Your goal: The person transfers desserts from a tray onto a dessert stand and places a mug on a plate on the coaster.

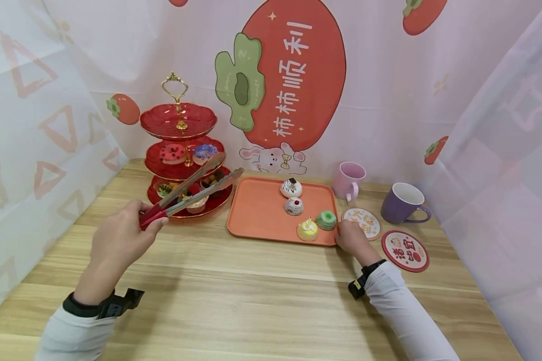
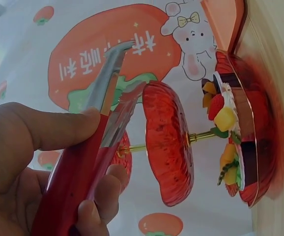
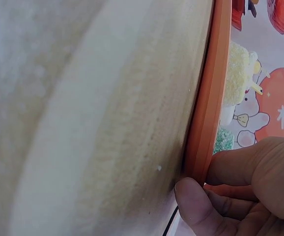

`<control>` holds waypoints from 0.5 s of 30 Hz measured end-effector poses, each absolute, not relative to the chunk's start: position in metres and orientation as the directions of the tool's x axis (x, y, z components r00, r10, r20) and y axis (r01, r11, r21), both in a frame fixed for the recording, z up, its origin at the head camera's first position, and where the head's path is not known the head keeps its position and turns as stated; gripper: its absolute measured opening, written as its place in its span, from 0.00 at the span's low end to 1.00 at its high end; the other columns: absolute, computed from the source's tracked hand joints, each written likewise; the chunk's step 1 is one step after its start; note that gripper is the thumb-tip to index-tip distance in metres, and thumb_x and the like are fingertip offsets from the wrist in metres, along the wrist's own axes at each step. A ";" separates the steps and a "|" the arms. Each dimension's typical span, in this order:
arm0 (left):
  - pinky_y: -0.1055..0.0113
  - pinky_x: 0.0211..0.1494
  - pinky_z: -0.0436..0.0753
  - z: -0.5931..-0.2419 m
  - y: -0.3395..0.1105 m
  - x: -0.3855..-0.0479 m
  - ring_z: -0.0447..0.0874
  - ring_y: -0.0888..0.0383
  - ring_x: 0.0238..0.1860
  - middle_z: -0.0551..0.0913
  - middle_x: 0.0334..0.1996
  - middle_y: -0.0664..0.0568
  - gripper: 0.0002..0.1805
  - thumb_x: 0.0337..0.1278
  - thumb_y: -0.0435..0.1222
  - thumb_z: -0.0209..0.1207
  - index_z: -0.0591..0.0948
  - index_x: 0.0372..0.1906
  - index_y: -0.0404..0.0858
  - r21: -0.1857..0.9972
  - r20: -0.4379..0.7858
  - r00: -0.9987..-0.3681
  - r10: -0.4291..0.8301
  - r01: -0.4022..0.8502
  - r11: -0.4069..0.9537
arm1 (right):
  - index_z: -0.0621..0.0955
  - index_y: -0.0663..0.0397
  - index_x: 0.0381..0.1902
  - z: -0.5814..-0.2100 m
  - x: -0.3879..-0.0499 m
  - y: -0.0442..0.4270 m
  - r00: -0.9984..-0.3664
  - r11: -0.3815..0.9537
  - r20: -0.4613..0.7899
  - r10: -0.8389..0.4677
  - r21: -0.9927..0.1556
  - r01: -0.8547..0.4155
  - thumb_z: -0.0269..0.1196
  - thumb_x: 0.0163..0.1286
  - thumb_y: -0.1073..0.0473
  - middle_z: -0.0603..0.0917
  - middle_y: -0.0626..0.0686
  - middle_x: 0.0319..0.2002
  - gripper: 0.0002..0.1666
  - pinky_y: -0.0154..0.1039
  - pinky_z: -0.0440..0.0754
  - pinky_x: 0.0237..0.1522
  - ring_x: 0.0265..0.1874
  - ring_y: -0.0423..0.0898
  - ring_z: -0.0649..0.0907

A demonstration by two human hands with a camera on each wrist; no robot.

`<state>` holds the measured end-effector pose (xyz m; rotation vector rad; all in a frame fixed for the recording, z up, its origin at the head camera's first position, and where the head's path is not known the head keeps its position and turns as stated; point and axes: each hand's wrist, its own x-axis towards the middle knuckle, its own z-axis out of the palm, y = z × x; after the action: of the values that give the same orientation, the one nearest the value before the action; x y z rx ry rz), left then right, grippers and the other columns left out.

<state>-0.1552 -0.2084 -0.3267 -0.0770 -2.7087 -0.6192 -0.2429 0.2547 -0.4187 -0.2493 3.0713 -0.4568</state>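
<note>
Currently Gripped: Tongs [image 1: 198, 195] and Tray [image 1: 257, 215]

The left hand [image 1: 119, 238] has fingers and thumb clamped round the tongs' red handles; the tongs' tips stand apart, just before the red three-tier stand [image 1: 158, 118] as viewed from the head. Cakes [image 1: 172, 153] sit on its middle and lower tiers. The orange tray, on the wooden table [image 1: 235, 301], bears four pastries [image 1: 307, 230]. The right hand [image 1: 354, 238] pinches its near right corner. Further right: pink mug [image 1: 346, 183], purple mug [image 1: 399, 203].
</note>
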 end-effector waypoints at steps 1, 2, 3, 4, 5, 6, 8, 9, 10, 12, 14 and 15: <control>0.63 0.15 0.62 -0.327 -0.207 -0.156 0.69 0.53 0.16 0.77 0.20 0.45 0.21 0.51 0.44 0.65 0.75 0.37 0.30 0.411 0.356 -0.934 -0.022 0.135 0.902 | 0.74 0.60 0.19 -0.419 -0.243 0.255 -0.987 0.944 -0.003 -0.161 -0.291 -0.154 0.59 0.57 0.70 0.73 0.52 0.18 0.09 0.43 0.70 0.24 0.20 0.49 0.73; 0.63 0.14 0.62 -0.328 -0.206 -0.158 0.69 0.54 0.16 0.77 0.21 0.45 0.21 0.51 0.44 0.65 0.75 0.37 0.29 0.412 0.357 -0.934 -0.021 0.138 0.901 | 0.74 0.60 0.19 -0.419 -0.243 0.255 -0.987 0.944 -0.004 -0.162 -0.292 -0.154 0.59 0.58 0.70 0.73 0.52 0.18 0.09 0.43 0.70 0.24 0.20 0.49 0.73; 0.63 0.14 0.63 -0.329 -0.205 -0.159 0.69 0.54 0.16 0.77 0.21 0.45 0.21 0.52 0.44 0.65 0.74 0.38 0.29 0.415 0.356 -0.934 -0.019 0.140 0.899 | 0.74 0.60 0.19 -0.419 -0.243 0.255 -0.987 0.945 -0.003 -0.161 -0.290 -0.153 0.59 0.57 0.69 0.73 0.52 0.18 0.09 0.43 0.70 0.24 0.20 0.49 0.73; 0.63 0.14 0.63 -0.329 -0.204 -0.161 0.69 0.54 0.16 0.77 0.20 0.45 0.22 0.52 0.44 0.65 0.74 0.38 0.28 0.417 0.357 -0.934 -0.016 0.145 0.897 | 0.74 0.60 0.19 -0.419 -0.243 0.255 -0.987 0.944 -0.003 -0.161 -0.291 -0.153 0.59 0.57 0.69 0.73 0.52 0.17 0.09 0.43 0.70 0.23 0.19 0.49 0.73; 0.63 0.15 0.63 -0.330 -0.202 -0.162 0.69 0.54 0.16 0.77 0.20 0.46 0.22 0.52 0.44 0.65 0.74 0.38 0.28 0.417 0.362 -0.932 -0.012 0.151 0.896 | 0.74 0.60 0.19 -0.419 -0.244 0.255 -0.987 0.944 -0.002 -0.161 -0.291 -0.153 0.59 0.57 0.70 0.73 0.52 0.17 0.09 0.43 0.70 0.23 0.19 0.49 0.73; 0.63 0.15 0.63 -0.331 -0.201 -0.164 0.69 0.54 0.16 0.76 0.20 0.46 0.22 0.52 0.43 0.65 0.75 0.39 0.28 0.416 0.372 -0.928 -0.010 0.157 0.896 | 0.74 0.60 0.19 -0.419 -0.244 0.255 -0.987 0.944 -0.002 -0.161 -0.291 -0.153 0.59 0.57 0.70 0.73 0.52 0.17 0.09 0.43 0.70 0.23 0.19 0.49 0.73; 0.63 0.15 0.63 -0.333 -0.198 -0.167 0.68 0.53 0.16 0.75 0.19 0.46 0.23 0.51 0.43 0.66 0.74 0.39 0.27 0.413 0.389 -0.921 -0.006 0.169 0.895 | 0.74 0.60 0.19 -0.419 -0.244 0.255 -0.987 0.945 -0.001 -0.161 -0.289 -0.153 0.59 0.57 0.70 0.73 0.52 0.17 0.09 0.42 0.70 0.23 0.19 0.48 0.73; 0.63 0.15 0.63 -0.334 -0.197 -0.168 0.68 0.53 0.16 0.74 0.19 0.46 0.23 0.51 0.43 0.66 0.74 0.39 0.27 0.410 0.398 -0.917 -0.005 0.173 0.896 | 0.74 0.60 0.19 -0.419 -0.244 0.255 -0.987 0.946 -0.002 -0.159 -0.288 -0.151 0.59 0.57 0.70 0.73 0.52 0.17 0.09 0.42 0.70 0.23 0.19 0.48 0.73; 0.63 0.15 0.62 -0.335 -0.196 -0.169 0.67 0.53 0.16 0.73 0.18 0.46 0.22 0.50 0.42 0.66 0.74 0.39 0.27 0.406 0.408 -0.913 -0.003 0.178 0.896 | 0.74 0.60 0.19 -0.419 -0.244 0.255 -0.987 0.945 -0.004 -0.159 -0.290 -0.151 0.59 0.57 0.70 0.73 0.52 0.17 0.09 0.42 0.70 0.23 0.19 0.48 0.73; 0.63 0.15 0.62 -0.336 -0.193 -0.170 0.67 0.53 0.16 0.72 0.18 0.46 0.22 0.49 0.42 0.67 0.74 0.39 0.27 0.401 0.422 -0.907 -0.002 0.184 0.897 | 0.74 0.60 0.19 -0.419 -0.244 0.255 -0.988 0.946 -0.009 -0.156 -0.289 -0.147 0.59 0.57 0.70 0.72 0.52 0.17 0.09 0.42 0.70 0.23 0.19 0.48 0.73; 0.63 0.14 0.62 -0.337 -0.190 -0.172 0.67 0.53 0.16 0.72 0.19 0.46 0.22 0.49 0.42 0.67 0.74 0.39 0.28 0.401 0.421 -0.907 0.002 0.188 0.897 | 0.74 0.60 0.19 -0.419 -0.244 0.254 -0.988 0.946 -0.017 -0.154 -0.292 -0.143 0.59 0.58 0.70 0.72 0.52 0.17 0.09 0.41 0.70 0.23 0.18 0.48 0.73; 0.63 0.15 0.62 -0.337 -0.189 -0.173 0.67 0.52 0.16 0.72 0.19 0.46 0.22 0.50 0.42 0.67 0.74 0.39 0.28 0.402 0.416 -0.909 0.004 0.188 0.896 | 0.74 0.60 0.19 -0.419 -0.244 0.254 -0.988 0.946 -0.022 -0.152 -0.294 -0.139 0.59 0.58 0.69 0.72 0.52 0.17 0.09 0.41 0.69 0.22 0.18 0.48 0.73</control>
<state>-0.1725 -0.1890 -0.3370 -0.1406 -2.6503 -0.6187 -0.2444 0.2545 -0.4195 -0.2293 3.0551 -0.4570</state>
